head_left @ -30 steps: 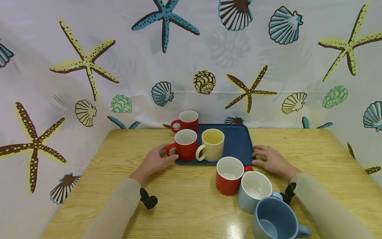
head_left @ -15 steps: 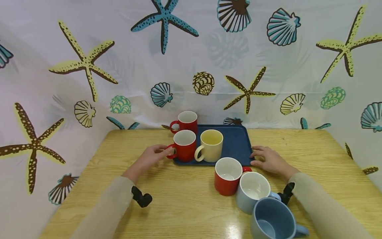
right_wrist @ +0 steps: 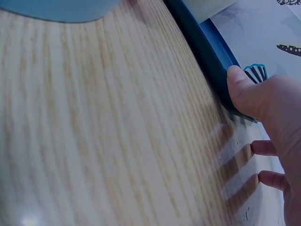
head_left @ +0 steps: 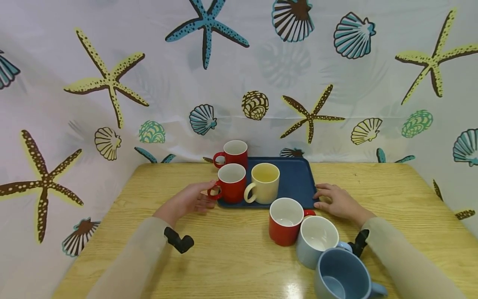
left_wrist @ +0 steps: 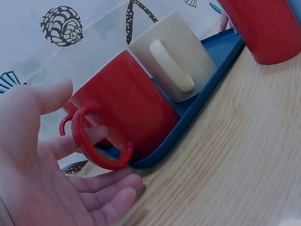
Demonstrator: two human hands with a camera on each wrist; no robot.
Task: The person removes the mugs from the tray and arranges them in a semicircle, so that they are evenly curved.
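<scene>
Spread and relaxed, my left hand [head_left: 186,202] is at the handle of the front red mug [head_left: 233,191], which stands at the left end of the blue tray [head_left: 295,180]. In the left wrist view the index finger of that hand [left_wrist: 42,183] shows through the red mug's handle [left_wrist: 87,150], with the thumb held apart. A cream mug [head_left: 268,189] stands beside it on the tray; another red mug [head_left: 239,158] is behind. My right hand [head_left: 337,202] rests at the tray's right edge, its thumb [right_wrist: 242,87] touching the rim [right_wrist: 216,70].
In front of the tray, on the wooden table [head_left: 224,257], stand a red-and-white mug [head_left: 284,232], a pale blue mug [head_left: 308,251] and a darker blue mug [head_left: 343,270] in a slanting row towards the right forearm. A patterned cloth [head_left: 231,83] hangs behind the table.
My left fingers have shifted at the red mug's handle: the thumb has risen and the other fingers now spread below it. The right hand, tray and mugs stay as they were.
</scene>
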